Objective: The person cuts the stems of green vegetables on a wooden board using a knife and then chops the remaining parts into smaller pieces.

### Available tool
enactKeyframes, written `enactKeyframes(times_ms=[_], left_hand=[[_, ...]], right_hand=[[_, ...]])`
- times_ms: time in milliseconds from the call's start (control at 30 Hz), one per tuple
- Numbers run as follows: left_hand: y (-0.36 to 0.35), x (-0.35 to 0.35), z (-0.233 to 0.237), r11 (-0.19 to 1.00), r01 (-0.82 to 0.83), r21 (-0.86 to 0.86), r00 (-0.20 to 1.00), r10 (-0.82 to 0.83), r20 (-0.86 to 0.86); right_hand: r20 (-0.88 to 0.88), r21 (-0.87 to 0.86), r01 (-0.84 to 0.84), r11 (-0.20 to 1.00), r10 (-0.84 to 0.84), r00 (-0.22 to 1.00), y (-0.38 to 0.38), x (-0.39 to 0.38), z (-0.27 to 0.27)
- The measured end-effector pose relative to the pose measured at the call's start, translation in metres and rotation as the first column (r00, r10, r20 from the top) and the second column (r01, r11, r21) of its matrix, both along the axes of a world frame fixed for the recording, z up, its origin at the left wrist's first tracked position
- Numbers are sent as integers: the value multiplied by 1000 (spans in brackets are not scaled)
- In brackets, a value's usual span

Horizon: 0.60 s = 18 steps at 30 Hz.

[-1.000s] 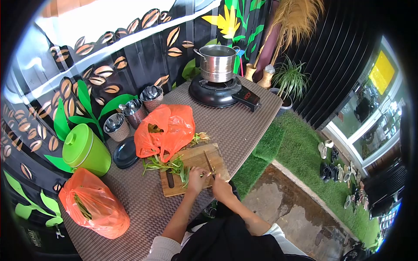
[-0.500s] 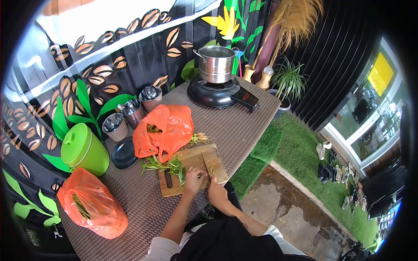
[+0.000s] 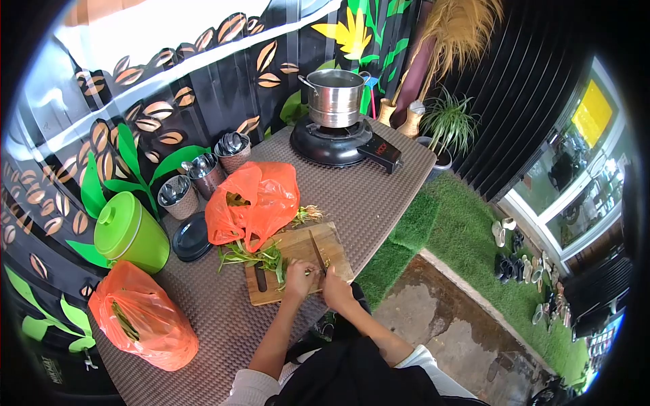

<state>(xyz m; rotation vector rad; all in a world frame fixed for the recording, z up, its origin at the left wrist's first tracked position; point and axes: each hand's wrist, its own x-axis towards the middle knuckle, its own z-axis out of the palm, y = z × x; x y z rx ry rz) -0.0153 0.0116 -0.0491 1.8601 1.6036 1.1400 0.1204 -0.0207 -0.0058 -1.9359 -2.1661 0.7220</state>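
Handle of knife [image 3: 316,249] out of sight inside right hand [image 3: 336,292]; greens [image 3: 261,256] partly under left hand [image 3: 298,277]

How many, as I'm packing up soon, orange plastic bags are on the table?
2. One orange bag sits behind the cutting board, over the greens; the other is at the table's near left end, in front of the green container. None seems hidden.

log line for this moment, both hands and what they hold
left hand: pins green stems on cutting board | right hand: grips knife, blade over stems | nearby: orange bag behind board
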Motion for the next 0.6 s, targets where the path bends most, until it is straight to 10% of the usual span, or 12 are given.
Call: enactKeyframes(times_ms=[600], left_hand=[[-1, -1, 2, 998, 2, -58, 1000, -1, 8]], right_hand=[[12, 29, 4, 1000, -4, 1000, -4, -7, -7]])
